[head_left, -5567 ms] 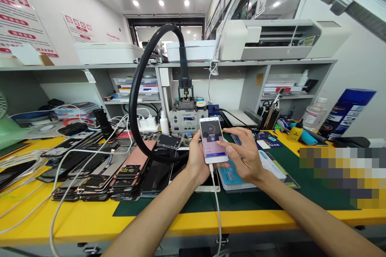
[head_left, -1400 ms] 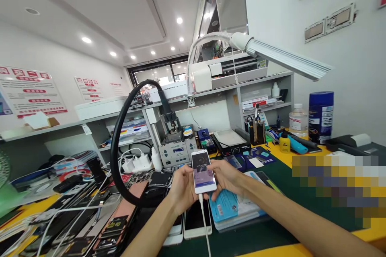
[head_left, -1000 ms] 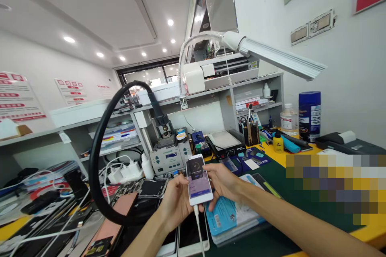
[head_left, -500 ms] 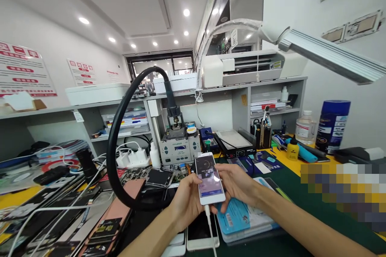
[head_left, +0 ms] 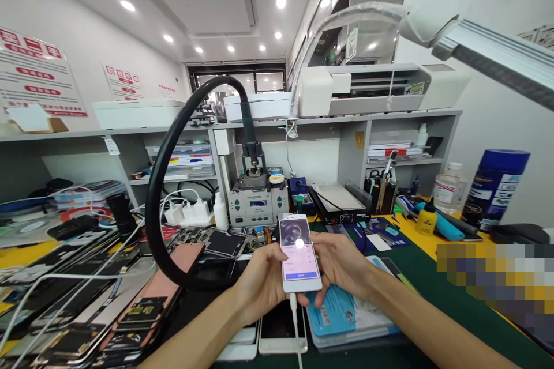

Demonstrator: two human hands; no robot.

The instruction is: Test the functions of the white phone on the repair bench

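A white smartphone [head_left: 302,285] is held upright between both hands, its screen lit with a round dial above a pale panel. My left hand [head_left: 265,277] grips its left edge, the thumb lying at the side of the screen. My right hand [head_left: 340,259] holds the right edge, with fingers curled behind the phone. A white charging cable [head_left: 296,323] is plugged into the bottom end and hangs downward. Below lie another white phone [head_left: 283,346] with a dark screen and a blue-and-white package [head_left: 335,314], close under my right hand.
Dismantled phones, including a pink-backed one [head_left: 182,262], cover the left side. A thick black hose [head_left: 151,213] arches beside a soldering station [head_left: 255,207]. A yellow bottle [head_left: 426,220] and a blue spray can [head_left: 496,187] stand at right. A lamp [head_left: 502,57] hangs overhead.
The phone's screen has gone from a dimmer picture to a brighter display with a pale panel. My view has shifted slightly; both hands keep their hold.
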